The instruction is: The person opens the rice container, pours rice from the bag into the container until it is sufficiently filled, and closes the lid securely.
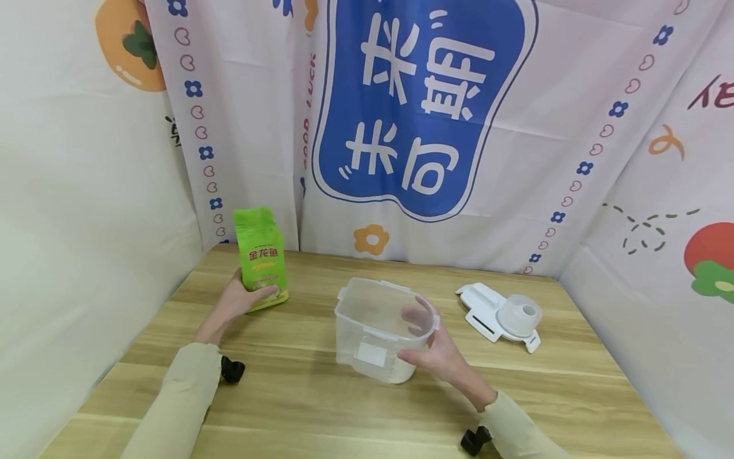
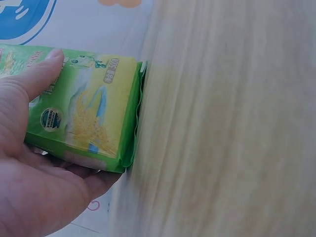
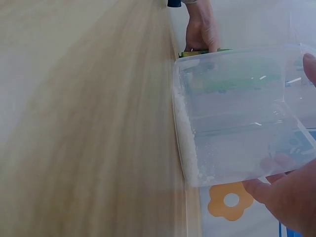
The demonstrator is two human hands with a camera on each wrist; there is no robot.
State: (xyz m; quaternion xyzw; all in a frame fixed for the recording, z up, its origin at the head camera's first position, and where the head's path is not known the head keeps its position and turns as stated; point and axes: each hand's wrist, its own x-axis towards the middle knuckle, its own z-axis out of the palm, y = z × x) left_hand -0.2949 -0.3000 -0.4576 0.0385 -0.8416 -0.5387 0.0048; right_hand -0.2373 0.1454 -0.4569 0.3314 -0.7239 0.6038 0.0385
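**Steadying a lime-green printed plastic bag (image 1: 265, 255) and a clear, lidless plastic tub (image 1: 355, 335)**

The bag is upright near the back left corner of the wood-grain desk (image 1: 298, 401). The left grip (image 1: 236, 298) holds it low down, thumb pressed on the front and fingers on the other side; whether its top is sealed cannot be told. A low hold like this probably leaves the top half free to flop, so a firm but gentle squeeze seems best.

The tub is mid-desk, a layer of white grains (image 3: 185, 140) along its bottom. The right grip (image 1: 443, 354) clasps its right end, thumb and fingers on opposite walls. Thin walls may flex, so even pressure and a level base should stop the grains sliding.

Bare desk lies between bag and tub, with more in front of the tub: good room for moving either. The tightest edge is behind the bag, where the white printed cloth (image 1: 252, 127) hangs close. To the tub's right, well apart from the bag, lies a white plastic lid (image 1: 482, 303) carrying a clear round cap (image 1: 518, 317), worth clearing with the right elbow.
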